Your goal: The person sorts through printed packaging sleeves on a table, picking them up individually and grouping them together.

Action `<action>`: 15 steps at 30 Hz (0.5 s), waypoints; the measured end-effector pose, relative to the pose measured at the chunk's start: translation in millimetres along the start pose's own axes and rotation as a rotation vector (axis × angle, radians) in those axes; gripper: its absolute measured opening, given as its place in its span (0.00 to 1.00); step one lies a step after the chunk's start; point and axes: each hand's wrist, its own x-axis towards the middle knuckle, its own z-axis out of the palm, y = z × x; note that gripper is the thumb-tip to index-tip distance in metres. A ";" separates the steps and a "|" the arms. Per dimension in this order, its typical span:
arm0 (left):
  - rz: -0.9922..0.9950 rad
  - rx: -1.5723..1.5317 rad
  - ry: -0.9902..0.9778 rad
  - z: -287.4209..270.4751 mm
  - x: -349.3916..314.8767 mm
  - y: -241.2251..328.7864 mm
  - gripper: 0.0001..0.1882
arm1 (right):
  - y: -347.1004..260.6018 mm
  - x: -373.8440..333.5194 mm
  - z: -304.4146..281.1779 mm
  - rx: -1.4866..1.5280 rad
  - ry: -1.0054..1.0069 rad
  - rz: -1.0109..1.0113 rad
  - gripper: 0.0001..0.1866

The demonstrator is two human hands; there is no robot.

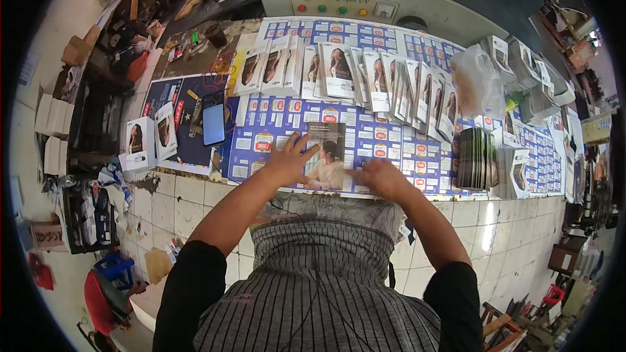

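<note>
Head view: left hand (285,161) splayed on card (330,155), right hand (386,180) half-curled.

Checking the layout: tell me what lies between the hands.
In the head view, a brown picture card lies between the left hand and right hand, on a blue printed sheet.

The left hand (287,161) touches a printed card (331,160) on a blue-patterned sheet (274,124), the right hand (386,179) by its right edge.
</note>
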 end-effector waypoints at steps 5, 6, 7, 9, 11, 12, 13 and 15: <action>0.051 0.001 0.064 14.1 -2.7 -10.3 0.52 | -2.4 -48.5 17.4 0.134 0.035 0.003 0.28; 0.078 -0.011 0.105 17.0 -6.2 -11.6 0.51 | 0.9 -50.5 13.0 0.262 0.170 0.097 0.26; 0.078 -0.006 0.111 18.6 -8.3 -14.0 0.51 | 9.2 -51.9 3.0 0.277 0.093 0.270 0.23; 0.130 -0.070 0.161 20.7 -12.1 -16.2 0.48 | 17.7 -45.1 5.7 0.053 0.371 0.378 0.20; 0.163 -0.065 0.201 25.6 -9.5 -17.9 0.46 | 10.6 -24.7 25.5 -0.019 0.601 0.463 0.22; 0.168 -0.057 0.209 29.0 -9.2 -19.0 0.46 | -1.2 -8.6 42.3 0.176 0.611 0.514 0.23; 0.161 -0.049 0.217 33.7 -11.3 -22.9 0.45 | -23.5 9.2 52.2 0.447 0.531 0.465 0.30; 0.172 -0.037 0.224 38.1 -10.9 -24.0 0.45 | -60.0 37.1 62.7 0.718 0.460 0.552 0.44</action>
